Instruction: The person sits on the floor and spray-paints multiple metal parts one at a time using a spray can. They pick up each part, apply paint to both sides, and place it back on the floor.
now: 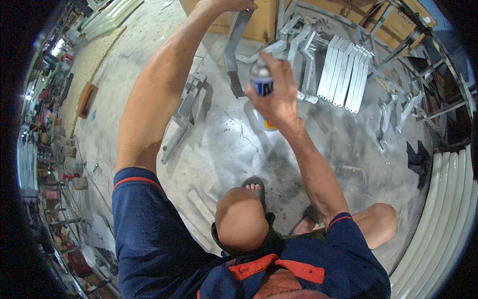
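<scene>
Above concrete floor (323,144), right hand (280,94) gripping spray can (261,83), left hand (230,4) outstretched, apparently pinching bent bar (230,54)

Head cam, L of 2 fisheyes, sits on wearer's head, nr side of the can (260,84), looking steeply down & fwd. Shirt (353,254) v. close, nr side of can; can farther off. Wide FOV takes in floor (226,129) all round can.
</scene>
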`<action>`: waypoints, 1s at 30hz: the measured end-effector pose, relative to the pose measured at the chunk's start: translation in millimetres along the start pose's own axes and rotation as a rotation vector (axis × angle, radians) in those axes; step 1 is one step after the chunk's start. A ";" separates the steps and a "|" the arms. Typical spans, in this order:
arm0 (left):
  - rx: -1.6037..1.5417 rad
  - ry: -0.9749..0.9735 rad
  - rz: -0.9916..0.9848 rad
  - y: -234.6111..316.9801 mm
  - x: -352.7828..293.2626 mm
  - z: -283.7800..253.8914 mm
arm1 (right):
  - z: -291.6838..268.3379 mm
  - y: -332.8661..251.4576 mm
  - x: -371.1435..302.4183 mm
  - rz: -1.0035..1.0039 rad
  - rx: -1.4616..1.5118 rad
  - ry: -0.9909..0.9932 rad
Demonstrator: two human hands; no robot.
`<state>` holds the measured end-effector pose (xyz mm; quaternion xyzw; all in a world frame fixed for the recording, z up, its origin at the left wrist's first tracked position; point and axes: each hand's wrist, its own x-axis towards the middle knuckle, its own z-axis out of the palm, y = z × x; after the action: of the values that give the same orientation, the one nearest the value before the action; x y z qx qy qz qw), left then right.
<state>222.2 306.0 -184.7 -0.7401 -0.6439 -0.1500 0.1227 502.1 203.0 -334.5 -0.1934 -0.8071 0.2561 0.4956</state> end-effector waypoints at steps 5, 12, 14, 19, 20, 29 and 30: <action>0.006 -0.008 0.023 -3.2 3.1 3.0 | -6.8 -2.5 33.6 -0.073 -0.066 0.118; 0.032 -0.060 -0.009 8.0 13.3 1.8 | -2.4 -6.8 2.5 0.084 -0.048 -0.096; 0.047 -0.059 -0.001 9.5 14.6 1.3 | -3.5 -5.9 -1.7 0.219 -0.077 -0.242; -0.041 0.014 0.078 12.2 14.5 4.1 | -8.1 5.4 7.0 0.025 -0.033 0.078; -0.011 -0.004 0.040 12.7 15.0 3.9 | -7.1 7.8 6.1 0.082 -0.054 -0.002; -0.035 -0.008 0.028 13.0 13.4 1.8 | 3.2 14.7 -41.2 0.183 -0.034 -0.234; -0.022 -0.018 0.018 12.8 13.7 2.6 | 3.0 14.3 -39.2 0.166 -0.017 -0.216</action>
<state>236.8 317.7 -181.8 -0.7486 -0.6366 -0.1492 0.1099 517.3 191.4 -371.8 -0.2351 -0.8390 0.3088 0.3814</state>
